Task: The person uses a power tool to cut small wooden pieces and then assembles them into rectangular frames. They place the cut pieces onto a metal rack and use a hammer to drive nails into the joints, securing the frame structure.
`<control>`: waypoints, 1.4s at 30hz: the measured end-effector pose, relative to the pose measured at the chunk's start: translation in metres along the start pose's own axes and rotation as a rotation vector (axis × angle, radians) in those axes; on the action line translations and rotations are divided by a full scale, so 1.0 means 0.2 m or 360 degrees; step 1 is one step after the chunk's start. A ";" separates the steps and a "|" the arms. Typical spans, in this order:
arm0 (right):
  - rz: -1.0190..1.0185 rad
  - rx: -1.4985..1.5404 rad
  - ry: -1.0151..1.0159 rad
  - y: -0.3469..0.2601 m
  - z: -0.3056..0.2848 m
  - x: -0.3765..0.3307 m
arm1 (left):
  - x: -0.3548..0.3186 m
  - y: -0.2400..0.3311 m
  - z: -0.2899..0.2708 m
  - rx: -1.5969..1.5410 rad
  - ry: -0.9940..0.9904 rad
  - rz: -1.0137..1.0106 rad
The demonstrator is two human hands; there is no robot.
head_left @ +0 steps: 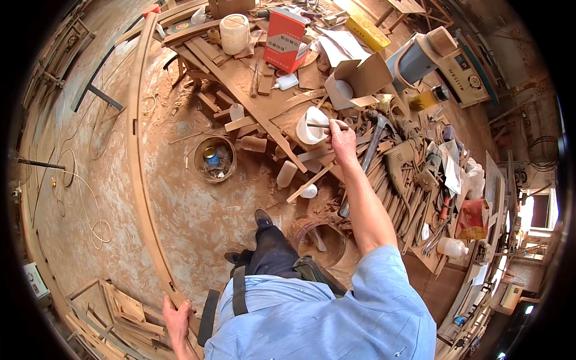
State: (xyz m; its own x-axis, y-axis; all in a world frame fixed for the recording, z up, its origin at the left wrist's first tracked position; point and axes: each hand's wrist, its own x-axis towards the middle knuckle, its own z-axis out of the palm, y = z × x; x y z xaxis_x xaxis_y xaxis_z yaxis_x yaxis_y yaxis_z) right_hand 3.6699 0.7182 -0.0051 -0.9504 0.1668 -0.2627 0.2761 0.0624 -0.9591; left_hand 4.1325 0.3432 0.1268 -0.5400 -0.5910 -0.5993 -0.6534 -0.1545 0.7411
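With bent fingers my right hand (pixel 343 145) pinches a thin dark stick (pixel 318 125), whose far end reaches into the mouth of a white plastic tub (pixel 305 133). That tub sits tilted at the near edge of the cluttered bench. Down at the lower left, my left hand (pixel 177 324) is closed around the near end of a long wooden beam (pixel 139 174). Slots are cut into the beam, which runs away from me to the far left of the bench. A hammer (pixel 375 141) lies just right of my right hand.
A power drill (pixel 401 157) rests among chisels and files at the right. Behind the tub stand an open cardboard box (pixel 354 84), a red box (pixel 285 39) and a white jar (pixel 234 34). A round basin (pixel 215 158) and a bucket (pixel 318 240) stand on the dusty floor.
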 end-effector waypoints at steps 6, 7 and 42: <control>-0.0151 -0.0231 -0.0088 -0.12 -0.08 -0.01 | 0.04 -0.11 0.10 -0.0064 0.0042 -0.0046; -0.0160 -0.0221 -0.0091 -0.12 -0.10 0.01 | 0.06 -0.08 0.11 -0.0019 -0.0003 -0.0006; 0.0380 0.0246 -0.1744 -0.48 0.90 -1.42 | 0.14 0.04 -0.11 -0.0642 -0.0368 -0.0062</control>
State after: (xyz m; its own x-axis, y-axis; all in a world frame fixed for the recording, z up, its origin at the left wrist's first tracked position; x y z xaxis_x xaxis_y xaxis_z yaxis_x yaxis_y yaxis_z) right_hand 3.8871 0.4871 0.1432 -0.5105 -0.7986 -0.3188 0.5190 0.0094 -0.8547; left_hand 4.1243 0.3075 0.1221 -0.6530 -0.3938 -0.6470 -0.4419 -0.4956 0.7477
